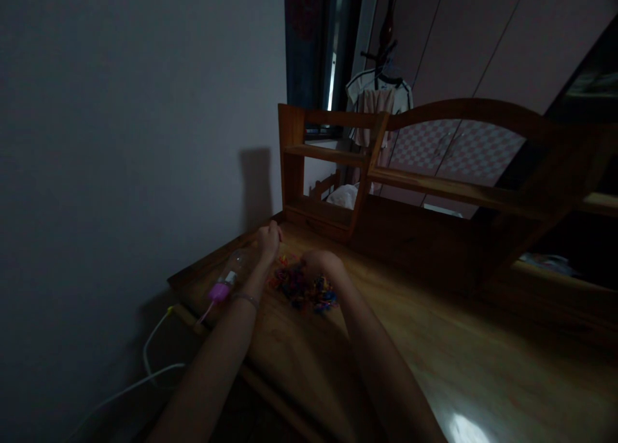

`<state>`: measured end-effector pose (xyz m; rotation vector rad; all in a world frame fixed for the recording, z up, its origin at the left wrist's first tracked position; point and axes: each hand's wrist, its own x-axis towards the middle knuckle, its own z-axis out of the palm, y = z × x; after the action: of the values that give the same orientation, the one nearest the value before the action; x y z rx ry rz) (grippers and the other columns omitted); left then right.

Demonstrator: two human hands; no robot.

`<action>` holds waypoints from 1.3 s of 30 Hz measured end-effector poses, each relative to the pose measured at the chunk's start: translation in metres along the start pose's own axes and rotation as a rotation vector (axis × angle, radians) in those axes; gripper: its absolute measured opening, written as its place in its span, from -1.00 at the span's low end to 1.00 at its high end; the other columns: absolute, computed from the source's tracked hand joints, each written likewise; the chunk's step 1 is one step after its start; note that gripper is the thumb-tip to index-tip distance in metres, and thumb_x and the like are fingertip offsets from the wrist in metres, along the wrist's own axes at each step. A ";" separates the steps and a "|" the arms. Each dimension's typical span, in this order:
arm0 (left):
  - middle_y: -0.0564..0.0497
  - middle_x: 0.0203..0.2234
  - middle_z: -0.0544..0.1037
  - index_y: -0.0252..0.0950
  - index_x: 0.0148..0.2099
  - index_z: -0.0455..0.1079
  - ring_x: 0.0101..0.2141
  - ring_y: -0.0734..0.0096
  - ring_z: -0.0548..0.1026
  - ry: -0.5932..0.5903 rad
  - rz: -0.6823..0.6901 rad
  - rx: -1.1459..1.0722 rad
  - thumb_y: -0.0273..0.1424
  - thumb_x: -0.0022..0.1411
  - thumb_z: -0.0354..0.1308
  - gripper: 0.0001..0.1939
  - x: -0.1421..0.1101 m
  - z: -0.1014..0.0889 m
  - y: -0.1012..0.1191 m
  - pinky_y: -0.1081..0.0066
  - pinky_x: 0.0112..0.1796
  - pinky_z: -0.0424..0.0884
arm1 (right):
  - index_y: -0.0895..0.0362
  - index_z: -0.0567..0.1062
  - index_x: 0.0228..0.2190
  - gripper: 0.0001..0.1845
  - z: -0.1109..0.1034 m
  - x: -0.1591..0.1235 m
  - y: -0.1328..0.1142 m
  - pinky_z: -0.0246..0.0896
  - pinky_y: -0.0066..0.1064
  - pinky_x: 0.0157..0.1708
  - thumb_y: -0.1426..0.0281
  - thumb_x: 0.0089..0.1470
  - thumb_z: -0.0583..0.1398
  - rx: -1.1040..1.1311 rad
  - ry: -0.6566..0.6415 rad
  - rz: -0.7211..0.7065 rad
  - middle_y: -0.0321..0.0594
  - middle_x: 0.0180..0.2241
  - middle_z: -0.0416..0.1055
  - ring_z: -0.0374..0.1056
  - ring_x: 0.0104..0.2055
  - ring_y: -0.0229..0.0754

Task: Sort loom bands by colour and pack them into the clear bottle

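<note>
A loose pile of small, thin, colourful pieces point(302, 288), mostly red, orange and blue, lies on the wooden desk point(410, 301); their exact kind is too dark to make out. My left hand point(269, 240) is closed just above the pile's far left side, and whatever it may hold is hidden. Over the right part of the pile my right hand point(322, 263) bends downward, its fingers lost in shadow among the pieces. To the left of my left forearm, a clear plastic bottle point(234, 263) with a purple cap point(219, 292) lies on its side.
A wooden shelf unit point(292, 166) rises along the desk's back. The pale wall point(145, 121) borders the desk on the left, where a white cable point(147, 346) hangs near the edge. Clothes point(376, 102) hang on a rack behind, before a pink wardrobe point(454, 56).
</note>
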<state>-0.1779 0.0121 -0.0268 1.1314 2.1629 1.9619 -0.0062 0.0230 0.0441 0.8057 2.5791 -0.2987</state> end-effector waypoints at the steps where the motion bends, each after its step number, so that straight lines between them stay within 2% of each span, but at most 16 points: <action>1: 0.05 -0.82 0.23 -0.21 -0.75 0.17 -0.69 0.42 0.27 0.001 -0.003 0.000 -0.24 0.25 -0.19 -0.46 0.000 0.000 0.000 0.41 -0.52 0.17 | 0.10 0.56 -0.09 -0.46 0.000 0.001 0.001 0.37 -0.44 -0.25 0.44 -0.21 0.39 0.010 0.031 -0.010 -0.05 -0.05 0.53 0.49 -0.09 0.00; 7: 0.04 -0.84 0.23 -0.20 -0.76 0.16 -0.70 0.42 0.26 0.013 -0.014 0.009 -0.24 0.25 -0.18 -0.46 0.000 0.000 0.000 0.41 -0.52 0.18 | 0.15 0.54 -0.07 -0.62 -0.010 -0.005 0.015 0.31 -0.50 -0.28 0.35 0.04 0.23 0.097 0.220 -0.091 -0.04 -0.08 0.53 0.49 -0.11 -0.09; 9: 0.04 -0.83 0.23 -0.20 -0.77 0.15 -0.70 0.42 0.26 0.012 -0.010 0.010 -0.24 0.26 -0.19 -0.45 0.000 0.000 0.000 0.41 -0.52 0.18 | 0.16 0.54 -0.08 -0.66 -0.015 -0.010 0.020 0.30 -0.52 -0.31 0.38 0.11 0.16 0.129 0.250 -0.105 -0.06 -0.11 0.55 0.50 -0.15 -0.14; 12: 0.05 -0.83 0.23 -0.20 -0.77 0.15 -0.71 0.42 0.26 0.011 -0.009 0.011 -0.25 0.25 -0.19 -0.45 0.001 0.001 -0.001 0.41 -0.52 0.18 | 0.14 0.50 -0.02 -0.62 -0.022 -0.019 0.025 0.27 -0.57 -0.31 0.45 0.11 0.14 0.169 0.272 -0.122 -0.11 -0.05 0.52 0.49 -0.12 -0.18; 19: 0.05 -0.84 0.22 -0.20 -0.77 0.14 -0.70 0.42 0.27 0.005 -0.002 -0.001 -0.25 0.25 -0.20 -0.45 -0.001 0.001 0.000 0.41 -0.52 0.19 | 0.11 0.49 -0.01 -0.48 -0.027 -0.034 0.036 0.25 -0.60 -0.33 0.58 -0.06 0.23 0.175 0.177 -0.125 -0.17 -0.02 0.51 0.47 -0.08 -0.18; 24: 0.05 -0.83 0.23 -0.20 -0.76 0.15 -0.70 0.41 0.27 -0.004 0.002 -0.010 -0.26 0.24 -0.20 -0.47 -0.003 0.000 0.004 0.41 -0.53 0.18 | 0.07 0.47 0.04 -0.34 -0.027 -0.034 0.039 0.29 -0.54 -0.34 0.41 -0.18 0.39 0.113 0.036 -0.064 -0.16 -0.03 0.51 0.49 -0.16 -0.15; 29: 0.04 -0.83 0.22 -0.20 -0.76 0.15 -0.70 0.41 0.26 -0.009 0.001 -0.006 -0.25 0.23 -0.18 -0.48 -0.002 0.000 0.002 0.41 -0.54 0.16 | 0.09 0.49 0.01 -0.17 -0.019 -0.035 0.025 0.35 -0.44 -0.26 0.27 -0.40 0.50 0.027 -0.050 0.072 -0.08 -0.10 0.54 0.50 -0.13 0.00; 32: 0.04 -0.83 0.23 -0.19 -0.76 0.16 -0.69 0.40 0.26 -0.010 0.001 0.000 -0.25 0.24 -0.19 -0.47 -0.001 0.000 0.001 0.40 -0.53 0.17 | 0.09 0.44 0.07 -0.11 -0.011 -0.032 0.008 0.37 -0.37 -0.18 0.25 -0.37 0.49 -0.007 -0.018 0.109 0.00 -0.03 0.50 0.45 -0.03 0.09; 35: 0.04 -0.82 0.24 -0.19 -0.76 0.16 -0.69 0.40 0.27 -0.007 0.002 0.000 -0.24 0.25 -0.20 -0.46 -0.001 0.001 -0.001 0.40 -0.52 0.17 | 0.11 0.32 0.16 -0.07 -0.003 -0.026 -0.006 0.37 -0.33 -0.12 0.25 -0.27 0.45 -0.016 0.043 0.074 0.06 0.06 0.42 0.41 0.04 0.11; 39: 0.05 -0.82 0.22 -0.20 -0.75 0.17 -0.70 0.42 0.25 -0.001 0.001 -0.009 -0.23 0.26 -0.20 -0.45 0.000 0.002 -0.003 0.40 -0.53 0.16 | 0.05 0.37 0.13 -0.18 0.002 -0.014 -0.017 0.36 -0.40 -0.14 0.39 -0.22 0.41 -0.011 0.070 -0.034 -0.07 0.04 0.46 0.44 0.01 0.02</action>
<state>-0.1779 0.0140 -0.0295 1.1323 2.1517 1.9684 -0.0055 0.0015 0.0503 0.7826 2.6592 -0.2705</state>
